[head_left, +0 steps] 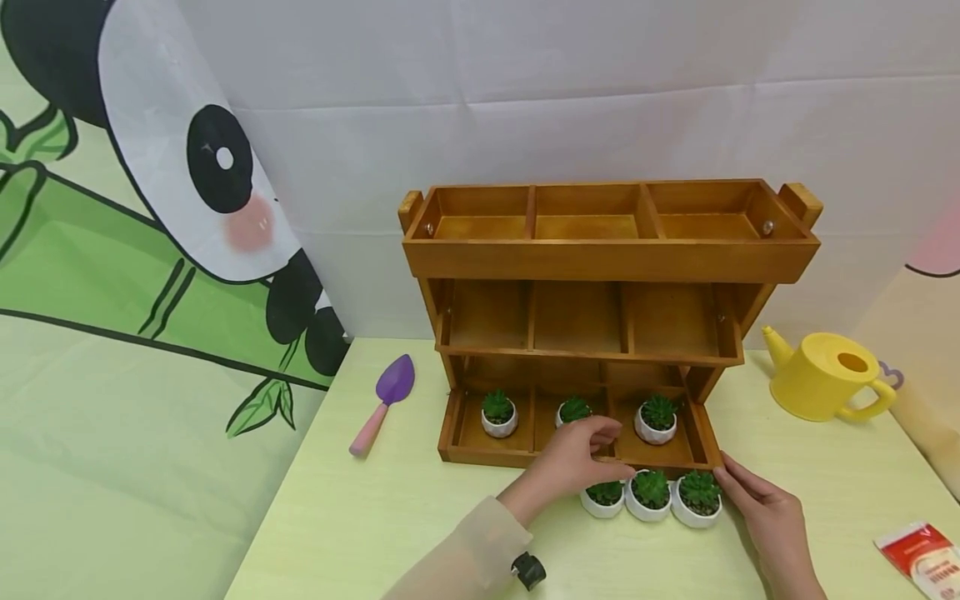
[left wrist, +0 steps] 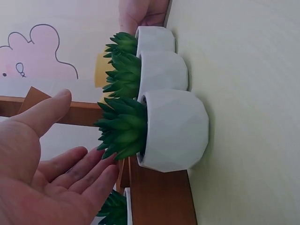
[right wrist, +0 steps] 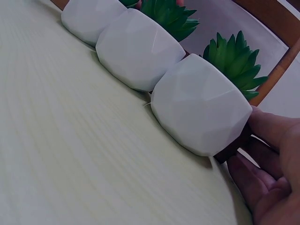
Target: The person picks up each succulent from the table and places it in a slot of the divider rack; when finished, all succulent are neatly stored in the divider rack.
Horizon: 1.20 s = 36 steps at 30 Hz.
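Three white faceted pots with green succulents stand in a row before the wooden shelf: a left pot [left wrist: 176, 131], a middle pot [head_left: 648, 507] and a right pot [right wrist: 199, 105]. My left hand [head_left: 566, 462] hovers over the left pot's plant, thumb and fingers spread and holding nothing. At the row's other end, my right hand [head_left: 772, 521] rests its fingertips at the shelf's front right corner, beside the right pot. On the bottom tier of the shelf [head_left: 487, 457] sit three more potted succulents, one per compartment; my left hand partly hides the middle one [head_left: 575, 408].
The shelf's upper two tiers hold nothing visible. A purple trowel with a pink handle [head_left: 368, 429] lies left of the shelf, and a yellow watering can [head_left: 821, 379] stands to its right. A red and white packet [head_left: 926, 562] lies at the table's right edge.
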Available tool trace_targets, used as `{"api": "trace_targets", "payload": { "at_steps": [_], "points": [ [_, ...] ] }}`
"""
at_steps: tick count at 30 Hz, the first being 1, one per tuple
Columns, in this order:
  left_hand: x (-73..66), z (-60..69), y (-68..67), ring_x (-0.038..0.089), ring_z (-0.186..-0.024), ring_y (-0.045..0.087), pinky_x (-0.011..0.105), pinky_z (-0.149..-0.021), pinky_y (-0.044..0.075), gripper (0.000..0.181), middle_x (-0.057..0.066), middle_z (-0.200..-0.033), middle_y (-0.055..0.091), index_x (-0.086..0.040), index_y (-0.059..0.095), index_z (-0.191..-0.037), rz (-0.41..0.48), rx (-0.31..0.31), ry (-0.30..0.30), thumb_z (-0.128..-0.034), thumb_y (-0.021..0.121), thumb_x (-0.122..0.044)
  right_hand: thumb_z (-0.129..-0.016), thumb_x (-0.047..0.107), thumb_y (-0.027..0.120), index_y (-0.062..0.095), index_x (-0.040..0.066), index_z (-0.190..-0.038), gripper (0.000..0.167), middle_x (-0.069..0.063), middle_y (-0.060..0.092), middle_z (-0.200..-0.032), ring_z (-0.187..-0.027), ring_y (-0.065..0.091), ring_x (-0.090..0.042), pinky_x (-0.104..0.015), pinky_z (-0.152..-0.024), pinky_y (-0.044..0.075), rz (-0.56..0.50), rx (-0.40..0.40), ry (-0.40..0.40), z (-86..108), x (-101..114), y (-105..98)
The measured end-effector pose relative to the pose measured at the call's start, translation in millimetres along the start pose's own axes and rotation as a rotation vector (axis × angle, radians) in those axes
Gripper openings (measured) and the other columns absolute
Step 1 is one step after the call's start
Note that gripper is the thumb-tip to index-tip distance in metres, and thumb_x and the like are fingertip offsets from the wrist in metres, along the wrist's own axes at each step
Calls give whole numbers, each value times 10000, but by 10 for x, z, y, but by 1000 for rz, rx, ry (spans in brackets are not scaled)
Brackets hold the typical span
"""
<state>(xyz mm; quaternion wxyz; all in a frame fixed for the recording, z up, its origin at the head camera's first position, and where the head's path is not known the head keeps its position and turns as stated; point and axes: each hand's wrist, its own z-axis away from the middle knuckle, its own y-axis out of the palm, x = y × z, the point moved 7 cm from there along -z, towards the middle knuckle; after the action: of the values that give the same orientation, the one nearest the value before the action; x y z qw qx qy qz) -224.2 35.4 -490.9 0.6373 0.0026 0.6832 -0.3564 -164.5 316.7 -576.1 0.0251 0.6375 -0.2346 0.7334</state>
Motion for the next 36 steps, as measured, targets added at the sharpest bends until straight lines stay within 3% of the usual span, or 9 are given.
{"api": "trace_targets", "payload": {
  "at_steps": [6,14,20,24,28,36],
  "points": [
    [69,175,-45,159,-1195,650,293,-1021,522,593,41,-1306,690,-78,643,-1397,66,-39,46,-886,870,-275,-959,431,754,660,92,-1404,567,228,669,-1230,-1103,532,192,-31,-859,449,9,0,1,-2,-14,2],
    [196,396,-74,105,-1145,669,298,-1001,537,531,-15,-1265,718,-88,681,-1356,186,-139,72,-877,876,-207,-952,448,757,656,99,-1407,582,230,668,-1230,-1108,528,189,-29,-853,448,21,-3,18,-8,-18,-13],
    [280,493,-39,97,-1131,673,336,-1001,546,482,-85,-1223,725,-124,713,-1303,194,-216,97,-862,889,-208,-957,420,762,659,82,-1399,566,256,671,-1209,-1106,523,203,-22,-857,439,14,-11,9,-10,-5,-24],
    [317,537,-5,77,-1127,661,277,-997,532,474,-97,-1206,726,-161,735,-1270,139,-281,113,-836,912,-224,-962,408,760,659,74,-1397,558,253,673,-1206,-1104,526,202,-23,-858,440,8,-11,-1,-6,14,-21],
    [328,571,38,108,-1104,674,272,-966,543,502,-61,-1185,742,-143,749,-1249,28,-338,120,-799,938,-259,-962,424,755,660,78,-1398,564,253,670,-1209,-1108,522,199,-22,-860,437,23,-12,-3,1,17,-16],
    [365,584,134,172,-1093,681,357,-935,557,617,-13,-1211,736,-126,750,-1255,-197,-373,52,-730,971,-363,-961,416,759,664,79,-1394,556,257,669,-1210,-1110,522,200,-21,-870,430,24,-20,-2,7,-6,-16]
  ]
}}
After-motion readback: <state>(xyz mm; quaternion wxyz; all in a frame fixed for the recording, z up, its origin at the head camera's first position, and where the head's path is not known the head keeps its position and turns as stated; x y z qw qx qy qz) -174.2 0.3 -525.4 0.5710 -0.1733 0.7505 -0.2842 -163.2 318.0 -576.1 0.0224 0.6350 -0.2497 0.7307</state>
